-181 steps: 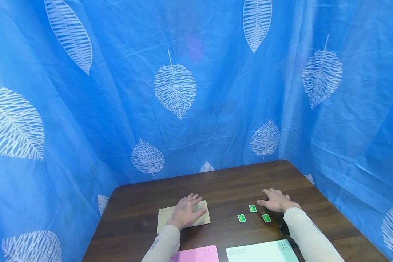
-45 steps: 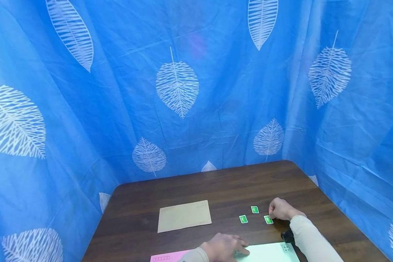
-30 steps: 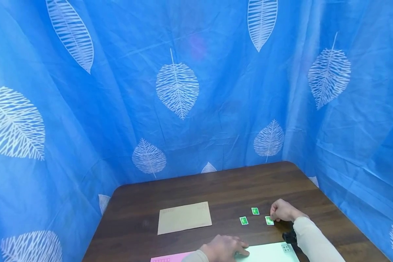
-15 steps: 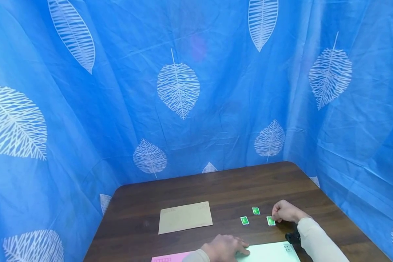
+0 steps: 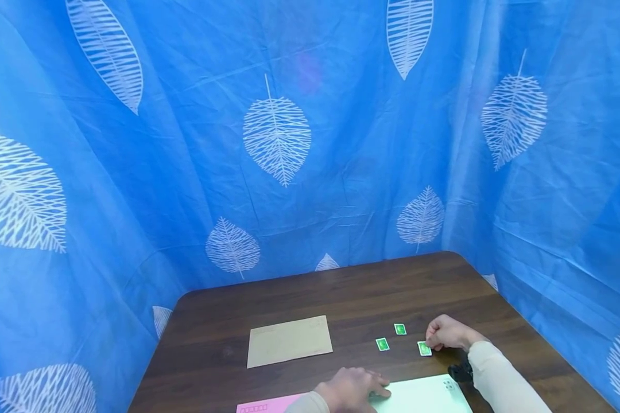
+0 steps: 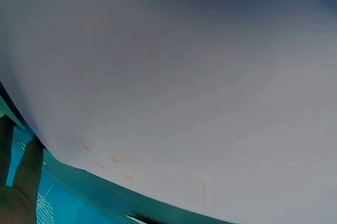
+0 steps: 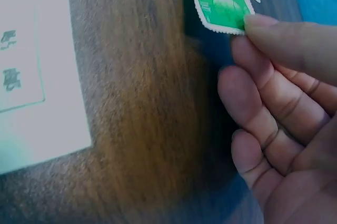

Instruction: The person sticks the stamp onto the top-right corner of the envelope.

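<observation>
My right hand [image 5: 449, 332] pinches a green postage stamp [image 7: 218, 5] with a white scalloped edge between thumb and forefinger. In the right wrist view the stamp tilts up off the wood, a shadow beneath it, and the other fingers curl below. My left hand [image 5: 352, 390] rests on the left part of a mint-green envelope [image 5: 423, 396], fingers loosely extended. Its fingertips also show at the left edge of the left wrist view, beside a large blurred pale surface. Two more green stamps, a far stamp [image 5: 400, 329] and a nearer stamp [image 5: 382, 344], lie left of the pinched one.
A tan envelope [image 5: 289, 342] lies on the dark wooden table [image 5: 310, 295] at the left. The pink envelope [image 5: 268, 404] at the front edge of view is partly covered by the left sleeve. A blue curtain [image 5: 341, 143] with white leaves surrounds the table's far sides.
Since six seconds ago my left hand has come from the tan envelope to the mint-green one. My right hand has closed its fingertips on the right-hand stamp; over the last second both barely move.
</observation>
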Demonstrator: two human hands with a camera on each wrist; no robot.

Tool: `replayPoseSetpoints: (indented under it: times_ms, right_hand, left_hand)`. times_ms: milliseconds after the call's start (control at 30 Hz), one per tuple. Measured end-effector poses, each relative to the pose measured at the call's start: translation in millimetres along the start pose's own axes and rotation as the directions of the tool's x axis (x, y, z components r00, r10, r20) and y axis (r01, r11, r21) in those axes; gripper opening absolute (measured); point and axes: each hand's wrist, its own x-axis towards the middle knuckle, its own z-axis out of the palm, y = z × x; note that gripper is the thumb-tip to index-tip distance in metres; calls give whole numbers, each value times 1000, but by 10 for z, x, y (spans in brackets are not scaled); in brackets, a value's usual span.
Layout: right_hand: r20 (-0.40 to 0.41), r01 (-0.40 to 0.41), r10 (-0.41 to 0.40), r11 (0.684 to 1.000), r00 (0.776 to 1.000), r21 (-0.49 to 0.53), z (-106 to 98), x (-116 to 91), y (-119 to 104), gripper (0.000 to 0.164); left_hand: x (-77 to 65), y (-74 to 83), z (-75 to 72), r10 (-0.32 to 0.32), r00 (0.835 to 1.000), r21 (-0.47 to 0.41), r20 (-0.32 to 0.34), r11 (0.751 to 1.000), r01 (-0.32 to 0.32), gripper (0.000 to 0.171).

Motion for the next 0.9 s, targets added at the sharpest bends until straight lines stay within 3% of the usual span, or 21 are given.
replayPoseSetpoints:
  times_ms: [400,900]
  right_hand:
    - [92,45,-51,997,994,61,-56,-95,52,12]
    - [84,65,-74,992,994,110,-28,-132,90,12]
  left_hand:
    - [10,12,-3,-38,999,-25,15,999,38,52]
    - [24,4,-16,-82,996,-64,14,994,83,53]
